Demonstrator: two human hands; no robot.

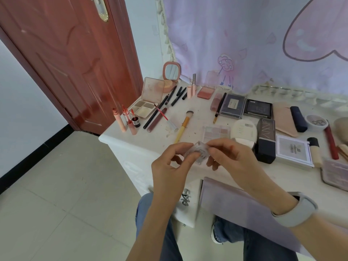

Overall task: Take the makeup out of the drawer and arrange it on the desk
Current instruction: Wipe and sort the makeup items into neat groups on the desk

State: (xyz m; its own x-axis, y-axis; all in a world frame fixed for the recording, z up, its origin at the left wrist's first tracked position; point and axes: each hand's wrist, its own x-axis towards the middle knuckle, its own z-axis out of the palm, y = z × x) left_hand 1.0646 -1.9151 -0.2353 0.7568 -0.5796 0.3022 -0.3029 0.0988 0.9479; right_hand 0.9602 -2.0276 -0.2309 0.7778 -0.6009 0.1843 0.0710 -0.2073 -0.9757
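Head view: both hands above front edge of white desk [188, 102]. Left hand [169, 166] and right hand [231, 157] pinch small clear plastic makeup case [197, 150] between fingertips, held in air, not touching desk. Open lilac drawer [235, 198] just below desk front, under right forearm; contents hidden. Desk already crowded: yellow-handled brush [183, 127], pastel eyeshadow palette [215, 131] just behind case. Step: placing item, task looks far along. Next: find bare spot near front edge, set case flat, avoid knocking palette.

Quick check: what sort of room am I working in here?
Likely a bedroom vanity corner at home: a white desk strewn with makeup, a wooden door, and a purple cartoon cloth hanging behind.
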